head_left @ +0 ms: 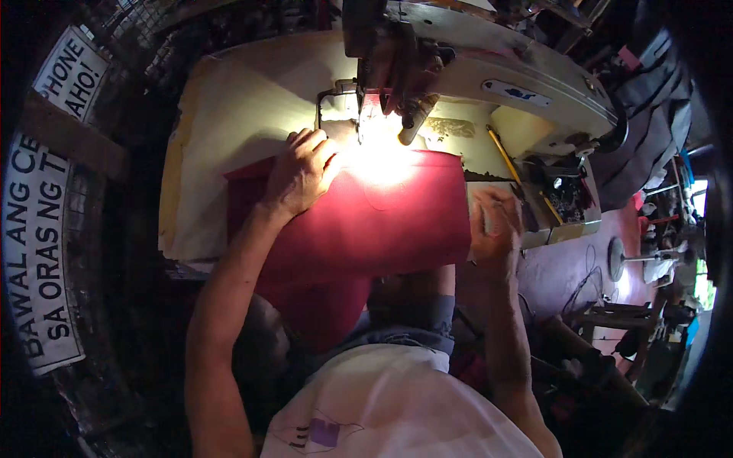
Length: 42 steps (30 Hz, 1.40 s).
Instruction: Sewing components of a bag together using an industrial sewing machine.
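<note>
A red cloth [397, 221] lies across the front of a sewing machine [458, 80], its far edge under the bright light by the needle. Part of the cloth hangs down over my lap. My left hand [305, 172] rests on the cloth's far left part, just left of the lit area. Its fingers are bent and closed at the cloth's edge. Beside the cloth's right edge is my right hand [495, 221], smeared by motion, so its grip does not show clearly. Glare hides the needle and the cloth right under it.
The pale machine table [221, 99] extends to the left. A yellow pencil-like stick [504, 153] lies right of the machine's arm, near an open box of small dark items [569, 191]. Signs [46, 252] hang at the far left. Dark fabric [649, 114] drapes at the right.
</note>
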Motion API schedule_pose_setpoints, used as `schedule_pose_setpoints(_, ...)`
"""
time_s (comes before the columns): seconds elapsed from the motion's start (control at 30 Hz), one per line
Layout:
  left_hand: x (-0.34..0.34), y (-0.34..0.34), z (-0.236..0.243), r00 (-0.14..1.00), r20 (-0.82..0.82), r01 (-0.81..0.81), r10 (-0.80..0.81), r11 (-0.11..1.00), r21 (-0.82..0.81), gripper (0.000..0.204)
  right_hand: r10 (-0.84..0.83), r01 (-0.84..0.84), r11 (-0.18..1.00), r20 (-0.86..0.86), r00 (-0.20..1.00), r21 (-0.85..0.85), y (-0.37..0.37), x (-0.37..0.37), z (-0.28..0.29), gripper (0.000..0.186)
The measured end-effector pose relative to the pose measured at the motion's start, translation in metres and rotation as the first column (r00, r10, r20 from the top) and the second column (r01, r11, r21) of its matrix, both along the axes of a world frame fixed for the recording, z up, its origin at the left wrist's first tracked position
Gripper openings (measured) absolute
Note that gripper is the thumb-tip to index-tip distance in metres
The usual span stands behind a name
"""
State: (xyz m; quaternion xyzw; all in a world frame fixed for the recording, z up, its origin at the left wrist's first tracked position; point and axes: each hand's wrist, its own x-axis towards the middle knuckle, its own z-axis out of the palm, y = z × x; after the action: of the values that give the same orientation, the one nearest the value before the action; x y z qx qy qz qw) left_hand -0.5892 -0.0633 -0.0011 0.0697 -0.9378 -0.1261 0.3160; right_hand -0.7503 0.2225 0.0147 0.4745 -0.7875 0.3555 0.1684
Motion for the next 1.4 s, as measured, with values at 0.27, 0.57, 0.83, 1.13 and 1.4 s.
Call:
schedule_pose_setpoints(0.27, 0.0, 0.0, 0.0, 1.0, -0.012, -0.011, 0.011, 1.0, 0.023, 0.014, -0.38, 0.412, 0.872, -0.164, 0.91, 0.263, 0.06, -0.052, -0.028, 0.028)
schedule_pose_setpoints(0.57, 0.006, 0.014, 0.009, 0.998, -0.056, 0.023, -0.031, 0.991, -0.134, 0.03, -0.379, 0.407, 0.9, -0.182, 0.907, 0.153, 0.079, -0.042, -0.024, 0.031)
schedule_pose_setpoints(0.83, -0.002, -0.003, -0.014, 0.979, 0.137, 0.196, -0.154, 0.903, -0.383, 0.024, -0.81, 0.766, 0.56, 0.013, 0.587, 0.316, 0.345, 0.007, -0.031, 0.021)
schedule_pose_setpoints(1.13, -0.006, 0.064, -0.003, 0.919, 0.392, 0.075, 0.045, 0.956, -0.284, 0.039, -0.963, 0.578, 0.255, 0.152, 0.221, 0.775, 0.489, 0.132, -0.176, 0.042)
schedule_pose_setpoints(1.4, -0.002, 0.076, 0.0, 0.987, 0.159, 0.074, -0.019, 0.936, -0.344, 0.012, -0.97, 0.624, 0.228, 0.228, 0.081, 0.748, 0.416, 0.189, -0.25, 0.067)
